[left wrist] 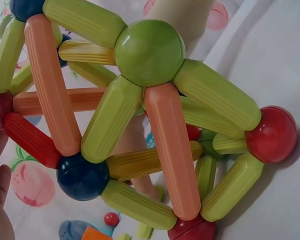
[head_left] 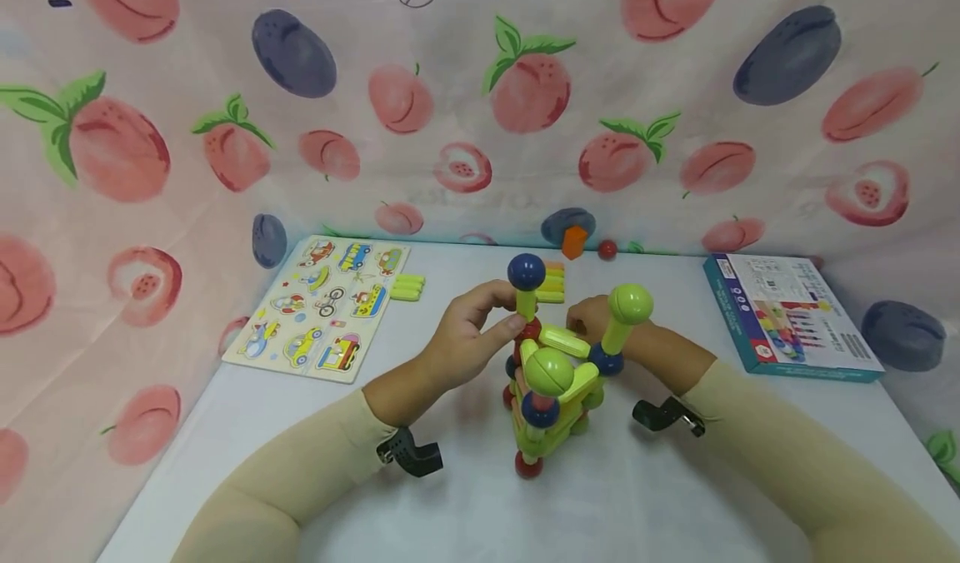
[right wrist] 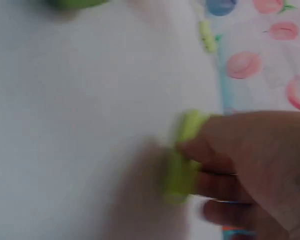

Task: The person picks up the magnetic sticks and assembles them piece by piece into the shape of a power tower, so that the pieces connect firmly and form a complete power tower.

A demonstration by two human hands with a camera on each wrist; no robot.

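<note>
A magnetic stick-and-ball structure [head_left: 558, 409] of coloured rods and balls stands on the table in front of me. My left hand [head_left: 468, 338] holds its left side, thumb at a red ball [head_left: 531, 328] and fingers around the short rod under the blue ball [head_left: 527, 271]. In the left wrist view only fingertips [left wrist: 0, 185] show at the left edge, beside the structure. Beyond the structure is my right hand [head_left: 588, 316], partly hidden in the head view. In the right wrist view it pinches a yellow-green magnetic rod [right wrist: 177, 172], blurred, close over the white table.
Loose rods [head_left: 552, 284] lie behind the structure, and several green rods [head_left: 407, 286] beside a wooden picture puzzle board [head_left: 303, 317] on the left. An orange block [head_left: 574, 242] and a red ball [head_left: 607, 250] sit at the back edge. A flat toy box [head_left: 795, 313] lies right.
</note>
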